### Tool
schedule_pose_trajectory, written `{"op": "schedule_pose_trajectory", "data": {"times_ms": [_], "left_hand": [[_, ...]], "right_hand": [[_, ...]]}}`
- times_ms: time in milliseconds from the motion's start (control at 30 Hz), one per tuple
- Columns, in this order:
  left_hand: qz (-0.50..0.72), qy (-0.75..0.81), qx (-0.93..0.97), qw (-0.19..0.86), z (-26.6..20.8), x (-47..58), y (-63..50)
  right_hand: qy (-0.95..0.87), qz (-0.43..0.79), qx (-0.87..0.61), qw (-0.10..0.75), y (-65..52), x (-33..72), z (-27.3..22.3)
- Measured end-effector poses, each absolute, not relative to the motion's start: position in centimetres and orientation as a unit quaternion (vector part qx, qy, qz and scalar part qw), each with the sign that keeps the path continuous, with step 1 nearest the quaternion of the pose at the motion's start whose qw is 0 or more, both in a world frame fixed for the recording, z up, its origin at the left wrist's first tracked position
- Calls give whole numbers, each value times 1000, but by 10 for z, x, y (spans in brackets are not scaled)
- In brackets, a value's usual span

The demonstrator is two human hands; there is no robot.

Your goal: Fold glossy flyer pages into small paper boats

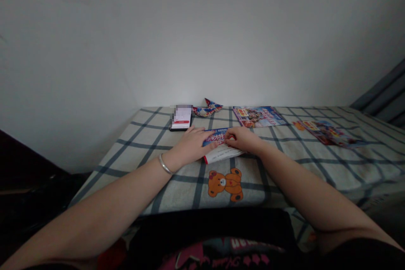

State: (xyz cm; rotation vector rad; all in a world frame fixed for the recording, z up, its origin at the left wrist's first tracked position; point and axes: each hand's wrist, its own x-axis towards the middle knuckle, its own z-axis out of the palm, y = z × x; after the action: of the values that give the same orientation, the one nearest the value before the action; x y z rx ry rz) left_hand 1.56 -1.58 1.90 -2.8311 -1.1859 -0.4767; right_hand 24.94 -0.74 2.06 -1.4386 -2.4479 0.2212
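A colourful printed flyer [218,136] lies on the checked cloth in front of me, with its near part folded over to show a white side. My left hand [193,143] rests flat on the flyer's left end, fingers stretched out and apart. On the right end, my right hand [242,138] has its fingers curled, thumb and forefinger pinched at the flyer near the fold. Part of the paper is hidden under both hands. A folded paper shape with pointed ends [207,109] stands behind the flyer.
A phone [182,118] with a lit screen lies at the back left. Two more flyers, one at the back [259,116] and one farther right [332,133], lie on the checked cloth [142,135]. A white wall [202,42] rises behind; grey fabric [382,97] hangs right.
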Motion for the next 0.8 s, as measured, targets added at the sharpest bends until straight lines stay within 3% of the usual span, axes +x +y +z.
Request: {"op": "schedule_pose_trajectory", "data": {"times_ms": [333,800], "left_hand": [[-145,-386,-910,40,17,17,-18],[-122,-386,-913,45,4,13,-3]], "right_hand": [[-839,5,-505,200,6,255,9],[-836,-13,-515,187,5,257,13]]}}
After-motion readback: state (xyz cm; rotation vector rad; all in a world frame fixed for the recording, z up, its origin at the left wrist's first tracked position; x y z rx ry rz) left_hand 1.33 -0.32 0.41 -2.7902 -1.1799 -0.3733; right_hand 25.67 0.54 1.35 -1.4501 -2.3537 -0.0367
